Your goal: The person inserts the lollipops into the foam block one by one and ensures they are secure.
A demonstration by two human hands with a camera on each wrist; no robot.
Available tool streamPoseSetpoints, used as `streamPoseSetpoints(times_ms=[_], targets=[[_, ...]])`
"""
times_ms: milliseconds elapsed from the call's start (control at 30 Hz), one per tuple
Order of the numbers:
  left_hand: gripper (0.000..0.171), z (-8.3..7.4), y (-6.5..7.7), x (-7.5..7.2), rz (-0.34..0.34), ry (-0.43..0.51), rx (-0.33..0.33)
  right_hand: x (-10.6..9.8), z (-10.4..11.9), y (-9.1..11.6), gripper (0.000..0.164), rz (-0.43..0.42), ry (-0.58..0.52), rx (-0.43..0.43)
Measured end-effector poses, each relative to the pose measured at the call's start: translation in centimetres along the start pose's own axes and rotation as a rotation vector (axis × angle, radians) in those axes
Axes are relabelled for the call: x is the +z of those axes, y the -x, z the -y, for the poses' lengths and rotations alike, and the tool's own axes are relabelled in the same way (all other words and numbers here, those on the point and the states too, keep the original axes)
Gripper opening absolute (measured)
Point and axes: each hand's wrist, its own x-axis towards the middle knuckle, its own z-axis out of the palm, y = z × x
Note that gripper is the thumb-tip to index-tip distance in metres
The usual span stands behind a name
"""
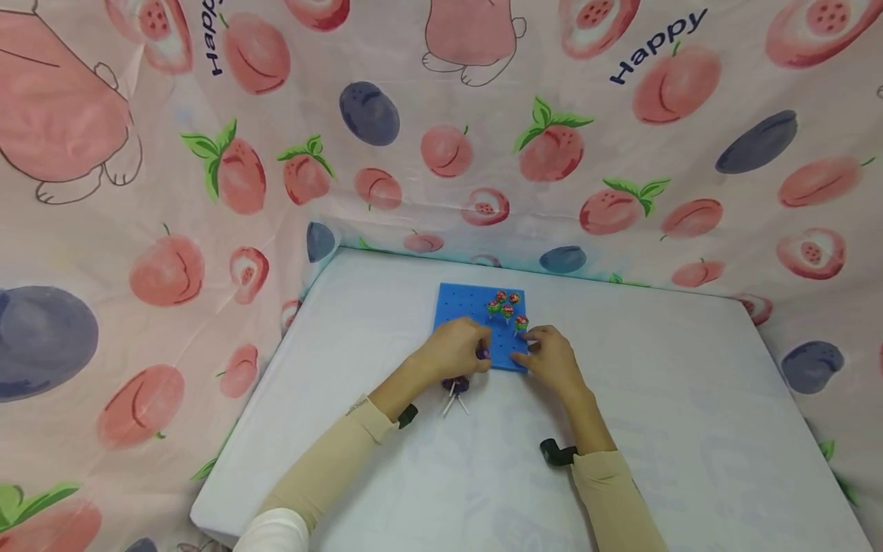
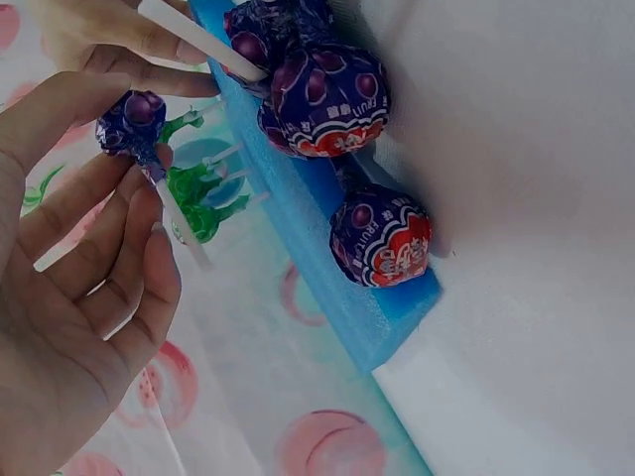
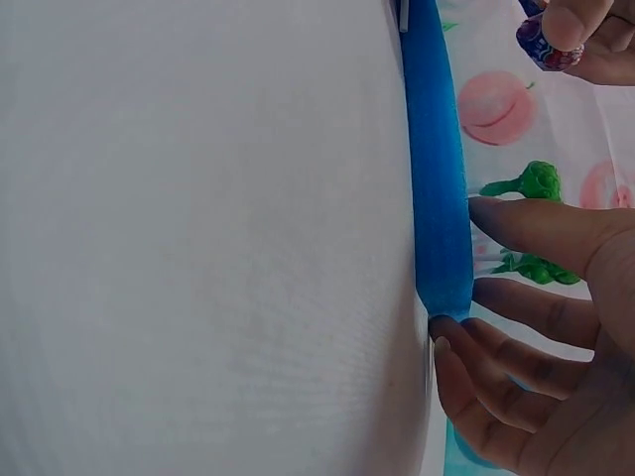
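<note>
My left hand (image 1: 457, 349) pinches a purple-wrapped lollipop (image 2: 132, 124) between thumb and fingers, above the front left part of a blue board (image 1: 453, 294) with rows of small holes. In the left wrist view its white stick points down and to the right. My right hand (image 1: 554, 359) touches the right edge of the board, its thumb and fingertips (image 3: 486, 210) spread along the edge near a corner. Several green and red lollipops (image 1: 507, 310) stand upright by their sticks at the board's back right.
Other purple lollipops (image 1: 455, 386) lie in a bunch on the white tabletop (image 1: 483, 475), close in front of the board, sticks toward me. Behind and to the sides hangs a fruit-patterned cloth (image 1: 386, 46). Dark wrist camera mounts (image 1: 556, 452) stick out from my sleeves.
</note>
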Motion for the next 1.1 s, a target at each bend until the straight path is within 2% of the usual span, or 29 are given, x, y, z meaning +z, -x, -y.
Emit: streamPoseSetpoints(times_ms=[400,533,767,933,1100], targets=[[0.022,1.2,0.7,-1.0,-0.090,0.182,-0.047,0.0,-0.1,0.0,0.047,-0.002,-0.001,-0.004],[0.016,1.9,0.9,-1.4,-0.153,0.210,-0.059,0.1,-0.1,0.0,0.047,0.004,-0.003,0.003],[0.008,3.5,1.0,-2.4,-0.251,0.280,-0.140,0.1,-0.3,0.1,0.047,-0.004,-0.001,0.004],[0.010,4.2,1.4,-3.1,-0.323,0.340,-0.143,0.1,-0.4,0.1,0.047,0.004,-0.003,-0.001],[0.012,4.8,1.9,-3.5,-0.368,0.383,-0.154,0.3,-0.3,0.1,0.046,0.005,-0.001,0.005]])
